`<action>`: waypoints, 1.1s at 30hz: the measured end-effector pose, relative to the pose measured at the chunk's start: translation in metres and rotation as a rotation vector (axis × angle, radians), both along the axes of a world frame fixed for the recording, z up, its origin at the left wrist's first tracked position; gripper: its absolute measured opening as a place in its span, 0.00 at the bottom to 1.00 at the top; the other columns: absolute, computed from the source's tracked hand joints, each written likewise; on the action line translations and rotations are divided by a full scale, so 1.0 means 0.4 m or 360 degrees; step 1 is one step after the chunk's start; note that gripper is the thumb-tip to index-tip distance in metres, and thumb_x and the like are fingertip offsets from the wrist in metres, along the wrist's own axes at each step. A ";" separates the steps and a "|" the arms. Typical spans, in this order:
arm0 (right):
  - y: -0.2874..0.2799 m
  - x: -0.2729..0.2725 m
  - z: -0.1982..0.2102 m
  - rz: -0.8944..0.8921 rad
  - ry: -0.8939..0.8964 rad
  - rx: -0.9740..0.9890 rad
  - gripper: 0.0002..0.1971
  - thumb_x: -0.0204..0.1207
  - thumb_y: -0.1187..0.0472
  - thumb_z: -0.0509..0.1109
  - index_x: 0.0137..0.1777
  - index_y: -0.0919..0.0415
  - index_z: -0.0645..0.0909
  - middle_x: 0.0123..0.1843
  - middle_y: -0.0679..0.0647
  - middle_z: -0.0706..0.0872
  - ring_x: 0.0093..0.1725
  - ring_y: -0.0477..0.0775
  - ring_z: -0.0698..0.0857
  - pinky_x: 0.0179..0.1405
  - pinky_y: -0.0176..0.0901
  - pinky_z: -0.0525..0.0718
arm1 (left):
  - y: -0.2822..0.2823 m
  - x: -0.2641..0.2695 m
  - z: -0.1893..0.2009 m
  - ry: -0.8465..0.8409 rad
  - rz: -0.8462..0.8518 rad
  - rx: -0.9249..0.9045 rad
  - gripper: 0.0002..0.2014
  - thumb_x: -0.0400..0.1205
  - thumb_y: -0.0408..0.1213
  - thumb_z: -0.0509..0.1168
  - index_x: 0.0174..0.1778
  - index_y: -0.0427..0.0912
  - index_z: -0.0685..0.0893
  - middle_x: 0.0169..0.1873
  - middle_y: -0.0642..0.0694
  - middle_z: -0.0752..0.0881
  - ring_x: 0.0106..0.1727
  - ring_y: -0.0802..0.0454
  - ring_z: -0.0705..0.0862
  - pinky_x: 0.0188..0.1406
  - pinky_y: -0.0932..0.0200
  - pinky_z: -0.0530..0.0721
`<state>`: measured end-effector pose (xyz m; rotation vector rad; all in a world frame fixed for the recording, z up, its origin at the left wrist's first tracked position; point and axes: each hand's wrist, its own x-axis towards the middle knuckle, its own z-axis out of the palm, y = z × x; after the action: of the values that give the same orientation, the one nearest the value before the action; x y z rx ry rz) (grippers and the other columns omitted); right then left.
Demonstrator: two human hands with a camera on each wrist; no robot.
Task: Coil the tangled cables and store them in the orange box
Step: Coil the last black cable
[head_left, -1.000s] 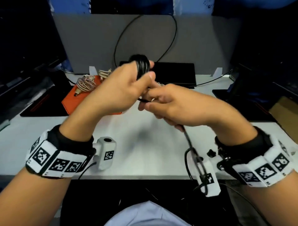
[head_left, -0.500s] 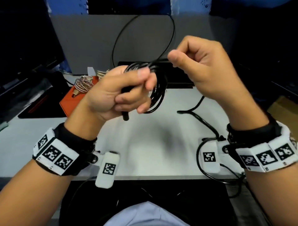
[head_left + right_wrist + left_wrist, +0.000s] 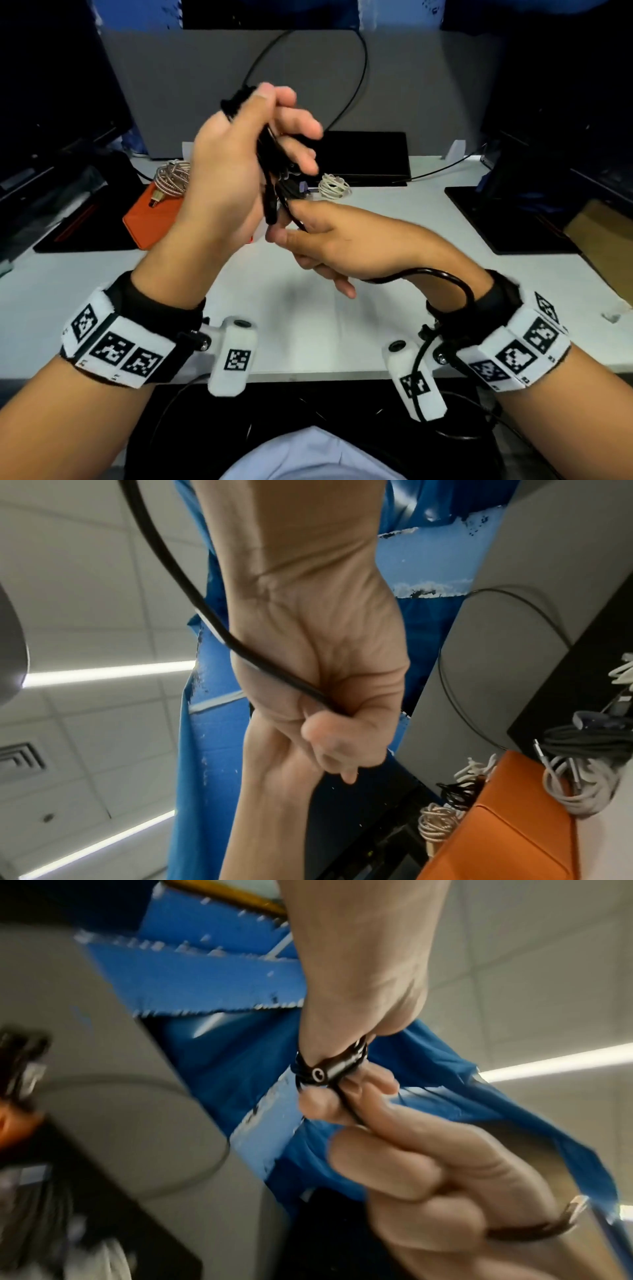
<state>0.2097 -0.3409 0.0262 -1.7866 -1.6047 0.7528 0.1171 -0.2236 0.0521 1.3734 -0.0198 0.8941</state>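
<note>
In the head view my left hand [image 3: 270,144] is raised above the table and grips a bundle of black cable [image 3: 269,192] loops between thumb and fingers; a connector [image 3: 329,1069] shows at the thumb in the left wrist view. Just below it my right hand [image 3: 301,228] is closed round the same cable's free length [image 3: 318,696], which arcs back past my right wrist [image 3: 455,284]. The orange box [image 3: 150,219] sits on the table to the left, behind my left hand. A braided coil [image 3: 173,178] lies on it.
A small white coil [image 3: 334,186] lies on the white table [image 3: 308,325] behind my hands, before a flat black device [image 3: 363,154]. White cables [image 3: 565,785] and a dark grey coil [image 3: 589,742] lie by the box. Dark mats flank both sides.
My right hand has come down from the upper right to just under the left hand, drawing the cable with it. My left hand has risen and turned the bundle upright.
</note>
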 end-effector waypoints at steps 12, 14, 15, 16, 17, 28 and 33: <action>-0.098 0.078 0.098 0.0219 -0.0333 -0.0238 0.06 0.85 0.55 0.72 0.52 0.55 0.91 0.29 0.47 0.78 0.31 0.46 0.75 0.31 0.42 0.77 | 0.031 -0.036 -0.007 0.1237 -0.0502 0.1437 0.34 0.92 0.56 0.52 0.29 0.34 0.81 0.19 0.42 0.81 0.21 0.43 0.76 0.32 0.52 0.82; -0.117 0.093 0.113 0.0243 -0.0343 -0.0164 0.05 0.84 0.57 0.74 0.51 0.55 0.91 0.31 0.51 0.80 0.32 0.45 0.75 0.34 0.38 0.74 | 0.048 -0.047 -0.002 0.1280 -0.0775 0.1322 0.32 0.91 0.60 0.54 0.31 0.41 0.86 0.15 0.42 0.73 0.20 0.44 0.72 0.31 0.56 0.82; -0.131 0.107 0.124 0.0229 -0.0349 -0.0092 0.05 0.83 0.57 0.75 0.51 0.55 0.91 0.32 0.54 0.81 0.33 0.44 0.75 0.34 0.36 0.74 | 0.058 -0.056 0.001 0.1267 -0.0946 0.1271 0.28 0.89 0.61 0.58 0.37 0.42 0.88 0.15 0.44 0.71 0.20 0.45 0.71 0.32 0.58 0.81; -0.148 0.123 0.137 0.0190 -0.0361 -0.0003 0.06 0.82 0.55 0.74 0.50 0.55 0.91 0.33 0.57 0.81 0.33 0.45 0.75 0.34 0.36 0.73 | 0.068 -0.066 0.004 0.1202 -0.1110 0.1214 0.26 0.86 0.61 0.62 0.41 0.41 0.89 0.14 0.46 0.70 0.20 0.46 0.71 0.33 0.58 0.81; -0.166 0.140 0.149 0.0124 -0.0370 0.0103 0.09 0.82 0.52 0.72 0.50 0.54 0.91 0.32 0.57 0.80 0.33 0.46 0.74 0.33 0.38 0.73 | 0.077 -0.074 0.005 0.1089 -0.1228 0.1120 0.24 0.85 0.59 0.66 0.41 0.39 0.88 0.13 0.47 0.69 0.18 0.49 0.70 0.33 0.58 0.81; -0.045 0.079 0.076 -0.0328 0.0108 0.0581 0.16 0.95 0.57 0.55 0.51 0.60 0.81 0.28 0.48 0.71 0.26 0.59 0.80 0.35 0.76 0.89 | 0.002 -0.035 0.013 -0.0207 -0.1769 -0.0758 0.16 0.92 0.38 0.54 0.43 0.31 0.78 0.17 0.48 0.68 0.14 0.50 0.63 0.35 0.55 0.74; 0.014 -0.009 -0.004 -0.0378 -0.0006 0.0520 0.17 0.92 0.62 0.55 0.39 0.51 0.67 0.26 0.47 0.73 0.19 0.48 0.74 0.17 0.47 0.76 | -0.009 -0.028 0.016 -0.0167 -0.1218 -0.0850 0.19 0.93 0.43 0.50 0.56 0.31 0.81 0.18 0.51 0.70 0.16 0.55 0.68 0.38 0.60 0.79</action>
<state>0.2059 -0.3351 0.0247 -1.6963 -1.3925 0.3543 0.1059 -0.2270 0.0585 0.7151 -0.3411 0.2826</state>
